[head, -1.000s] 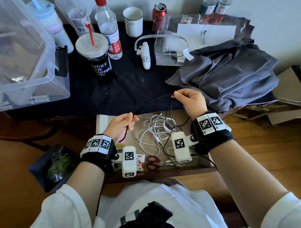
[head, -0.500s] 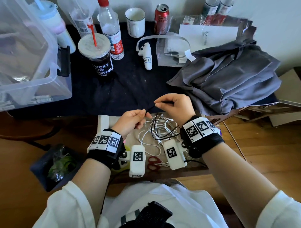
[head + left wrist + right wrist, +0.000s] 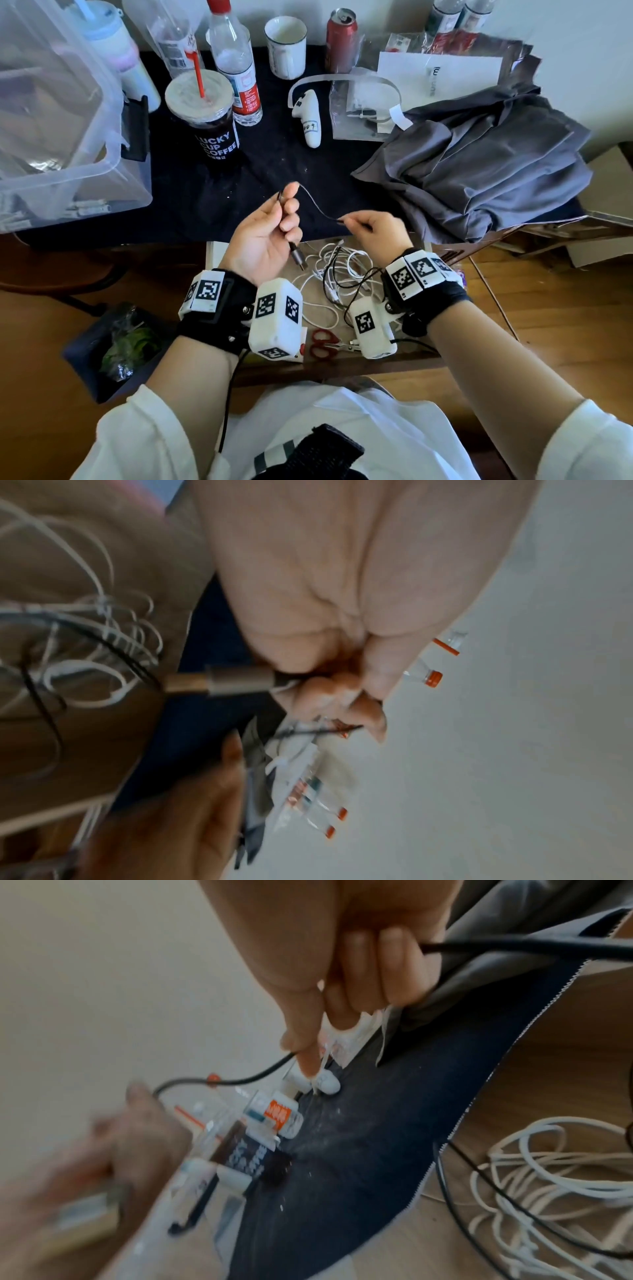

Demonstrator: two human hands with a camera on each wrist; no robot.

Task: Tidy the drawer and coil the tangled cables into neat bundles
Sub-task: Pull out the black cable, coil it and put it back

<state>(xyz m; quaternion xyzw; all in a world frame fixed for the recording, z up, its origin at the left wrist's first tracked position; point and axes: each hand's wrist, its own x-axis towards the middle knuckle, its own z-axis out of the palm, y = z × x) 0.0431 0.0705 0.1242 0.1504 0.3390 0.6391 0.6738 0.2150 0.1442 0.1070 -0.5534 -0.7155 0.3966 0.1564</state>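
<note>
A bare strip of dark tablecloth (image 3: 274, 171) lies open ahead of the hands, hemmed by the coffee cup (image 3: 209, 126) and plastic bin (image 3: 113, 137) on the left, the white controller (image 3: 310, 118) behind, and crumpled grey cloth (image 3: 479, 164) on the right.

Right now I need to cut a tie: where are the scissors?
Head view: the red-handled scissors lie in the drawer between the wrists, near the white cables.

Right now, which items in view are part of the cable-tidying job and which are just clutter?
In the job:
- black cable, held by left hand and right hand
- white cables
- drawer

Lying about:
- coffee cup
- water bottle
- red can
- grey cloth
- scissors
- plastic bin
</note>
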